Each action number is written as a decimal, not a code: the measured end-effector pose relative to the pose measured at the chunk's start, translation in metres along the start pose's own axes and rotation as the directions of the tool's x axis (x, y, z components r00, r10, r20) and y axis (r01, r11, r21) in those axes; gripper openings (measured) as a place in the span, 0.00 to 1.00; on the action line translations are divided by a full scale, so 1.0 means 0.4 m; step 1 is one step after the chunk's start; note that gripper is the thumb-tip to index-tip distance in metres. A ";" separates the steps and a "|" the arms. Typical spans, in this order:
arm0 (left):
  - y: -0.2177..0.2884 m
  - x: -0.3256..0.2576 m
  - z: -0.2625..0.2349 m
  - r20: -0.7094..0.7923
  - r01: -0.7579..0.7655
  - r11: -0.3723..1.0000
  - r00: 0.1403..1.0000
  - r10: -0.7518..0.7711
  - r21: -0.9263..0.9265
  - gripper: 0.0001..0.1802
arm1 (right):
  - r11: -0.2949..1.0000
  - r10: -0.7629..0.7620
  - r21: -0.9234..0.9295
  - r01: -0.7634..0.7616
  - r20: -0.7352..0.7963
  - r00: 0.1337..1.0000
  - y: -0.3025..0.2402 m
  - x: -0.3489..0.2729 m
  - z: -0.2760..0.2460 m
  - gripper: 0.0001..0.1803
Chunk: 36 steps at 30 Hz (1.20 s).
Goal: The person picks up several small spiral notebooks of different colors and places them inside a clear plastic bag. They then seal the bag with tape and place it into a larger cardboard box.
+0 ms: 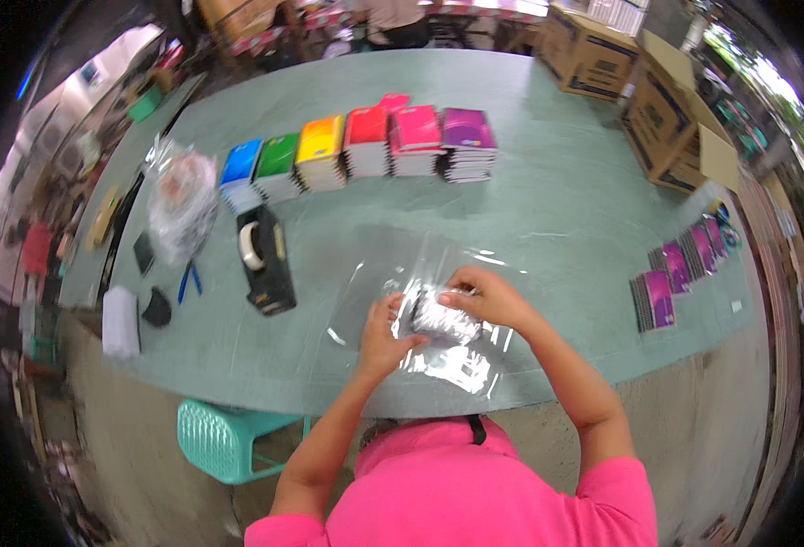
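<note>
A glossy bundle wrapped in clear plastic (447, 324) lies in front of me near the table's front edge. Glare hides what is inside it. More of the clear plastic sheet (374, 269) spreads flat around the bundle on the table. My left hand (385, 339) grips the bundle's left side, thumb on the near side and fingers bent on the far side. From the right, my right hand (488, 299) pinches the plastic at the bundle's top, with the fingers curled closed.
Stacks of blue, green, yellow, red, pink and purple notebooks (467, 129) line the table's far side. Left of me are a black tape dispenser (267, 260), a plastic bag (183, 205) and blue-handled scissors (189, 283). Purple notebooks (659, 299) and cardboard boxes (662, 118) stand right.
</note>
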<state>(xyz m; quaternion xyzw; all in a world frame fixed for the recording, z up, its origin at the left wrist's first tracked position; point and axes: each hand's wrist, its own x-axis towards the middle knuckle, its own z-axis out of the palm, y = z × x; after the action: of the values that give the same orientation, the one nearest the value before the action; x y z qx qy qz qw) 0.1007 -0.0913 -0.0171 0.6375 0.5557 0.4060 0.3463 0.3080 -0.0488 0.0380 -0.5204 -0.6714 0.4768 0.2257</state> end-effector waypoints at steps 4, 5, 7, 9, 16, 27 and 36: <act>0.048 0.072 0.011 0.437 0.155 0.972 0.897 -0.065 -0.174 0.44 | 0.996 0.072 0.065 -0.069 -0.043 0.996 0.097 -0.041 0.009 0.29; 0.058 0.065 0.040 0.426 0.014 0.992 0.904 0.040 -0.122 0.42 | 0.929 0.257 0.265 -0.258 0.039 0.966 0.100 -0.078 -0.014 0.30; 0.094 0.053 0.098 0.406 -0.275 0.961 0.876 0.261 -0.025 0.39 | 0.587 0.481 0.593 -0.552 0.293 0.826 0.083 -0.159 -0.061 0.34; 0.204 0.028 0.178 0.415 -0.628 0.778 0.714 0.563 0.026 0.36 | 0.605 0.417 0.706 -0.368 0.113 0.902 0.160 -0.254 -0.101 0.35; 0.338 -0.101 0.364 0.634 -0.805 0.532 0.271 0.725 -0.264 0.30 | 0.915 0.217 -0.182 -0.360 -0.532 0.819 0.285 -0.471 -0.181 0.52; 0.237 -0.033 0.347 0.743 -0.604 0.750 0.364 0.562 -0.271 0.18 | 0.572 0.156 -0.363 -0.735 -0.832 0.533 0.260 -0.443 -0.475 0.55; 0.199 0.004 0.365 0.763 -0.569 0.795 0.413 0.497 -0.210 0.14 | 0.599 -0.035 -0.346 -0.722 -0.912 0.408 0.557 -0.518 -0.798 0.51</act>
<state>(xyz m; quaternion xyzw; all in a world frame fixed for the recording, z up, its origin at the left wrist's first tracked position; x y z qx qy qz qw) 0.2666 -0.0997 -0.0086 0.9041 0.1287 0.1479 0.3796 0.7449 -0.1078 0.0245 -0.8646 -0.4530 -0.1064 0.1898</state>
